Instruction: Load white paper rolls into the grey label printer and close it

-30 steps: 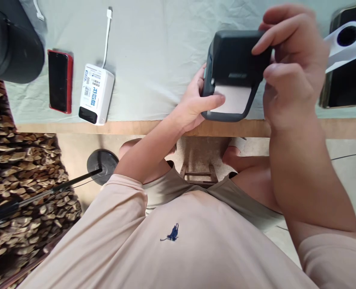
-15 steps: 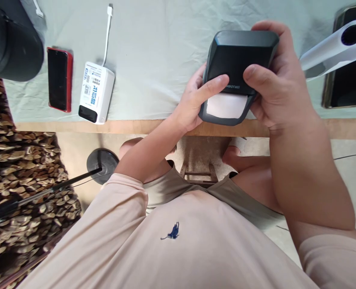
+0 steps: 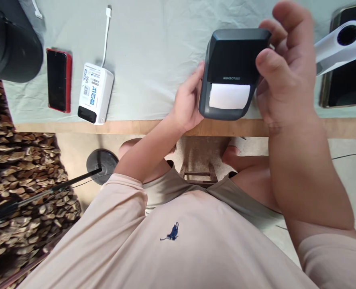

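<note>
A dark grey label printer [image 3: 233, 64] stands near the table's front edge, and white label paper [image 3: 228, 96] shows in its lower opening. My left hand [image 3: 187, 102] presses against the printer's left side, fingers laid along it. My right hand [image 3: 286, 70] grips the right side, with the thumb on the lid's corner and the other fingers curled and lifted above the lid.
A red-cased phone [image 3: 58, 80] and a white power bank [image 3: 94, 93] with a white cable [image 3: 106, 34] lie to the left on the pale cloth. At the right, a white roll [image 3: 342, 44] rests over a black box [image 3: 349, 86]. The wooden table edge [image 3: 129, 127] runs across.
My left thumb has come off the front of the lid and the hand now lies along the printer's side. My right fingers have lifted off the lid top. More white paper shows.
</note>
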`<action>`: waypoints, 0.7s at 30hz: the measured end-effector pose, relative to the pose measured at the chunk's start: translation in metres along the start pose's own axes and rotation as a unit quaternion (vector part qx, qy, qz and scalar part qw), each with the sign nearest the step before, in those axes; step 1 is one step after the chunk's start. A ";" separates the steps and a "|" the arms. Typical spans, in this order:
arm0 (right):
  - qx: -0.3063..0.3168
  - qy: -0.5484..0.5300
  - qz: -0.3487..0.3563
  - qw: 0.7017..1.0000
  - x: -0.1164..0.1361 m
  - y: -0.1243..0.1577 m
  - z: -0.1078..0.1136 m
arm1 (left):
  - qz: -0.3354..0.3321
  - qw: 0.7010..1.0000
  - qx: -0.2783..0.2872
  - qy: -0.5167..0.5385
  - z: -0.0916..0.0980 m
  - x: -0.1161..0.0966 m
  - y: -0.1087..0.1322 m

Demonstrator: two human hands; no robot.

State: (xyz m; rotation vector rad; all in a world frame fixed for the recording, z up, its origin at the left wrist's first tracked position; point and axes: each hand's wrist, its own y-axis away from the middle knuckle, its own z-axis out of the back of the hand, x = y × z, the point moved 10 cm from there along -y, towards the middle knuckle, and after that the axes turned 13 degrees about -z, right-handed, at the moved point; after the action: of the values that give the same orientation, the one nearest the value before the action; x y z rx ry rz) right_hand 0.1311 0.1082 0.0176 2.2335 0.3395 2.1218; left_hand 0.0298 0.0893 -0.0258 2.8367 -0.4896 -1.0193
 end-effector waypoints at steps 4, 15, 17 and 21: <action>0.032 0.013 0.023 0.999 0.008 0.001 -0.003 | -0.016 1.000 -0.002 -0.020 0.006 0.000 -0.003; 0.072 0.127 -0.006 0.989 0.016 0.011 -0.007 | -0.026 0.999 0.032 -0.026 0.001 -0.002 -0.006; 0.043 0.138 0.010 0.989 0.024 0.012 -0.002 | 0.007 0.999 0.013 -0.032 0.003 0.001 -0.003; -0.070 0.169 0.105 0.977 0.047 0.012 0.014 | 0.004 0.999 0.025 -0.045 -0.005 -0.001 0.002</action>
State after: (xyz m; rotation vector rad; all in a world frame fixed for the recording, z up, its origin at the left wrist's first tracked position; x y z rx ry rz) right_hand 0.1483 0.1071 0.0649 1.9030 -0.0404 2.5480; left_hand 0.0316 0.0881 -0.0211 2.8393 -0.5417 -1.1524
